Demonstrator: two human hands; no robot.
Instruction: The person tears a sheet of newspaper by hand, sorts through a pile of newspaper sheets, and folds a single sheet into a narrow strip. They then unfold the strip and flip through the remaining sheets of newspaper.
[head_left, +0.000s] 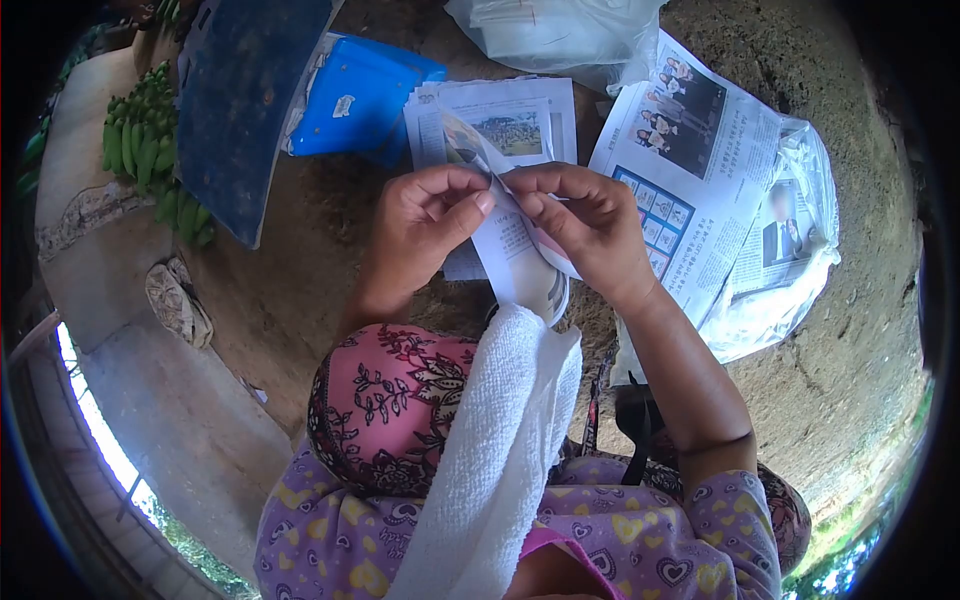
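Between my two hands is a folded newspaper sheet [503, 240], its upper edge pinched by thumbs and fingers. My left hand [428, 215] is closed on the left side of that edge. Close beside it, my right hand [590, 222] grips the right side, fingertips nearly meeting the left ones. Beneath and beyond the hands lies a stack of newspaper sheets [558, 100] on the ground. More newspaper [735, 150] with a group photo is spread to the right, partly inside a clear plastic bag [815, 285]. The lower end of the held sheet reaches the white towel [500, 420] hanging in front of me.
A blue plastic item [365, 95] and a dark blue board [240, 110] are at the upper left. Green bananas [140, 145] lie beyond the board. Another plastic bag [570, 35] sits at the top. A crumpled cloth [178, 305] rests at left.
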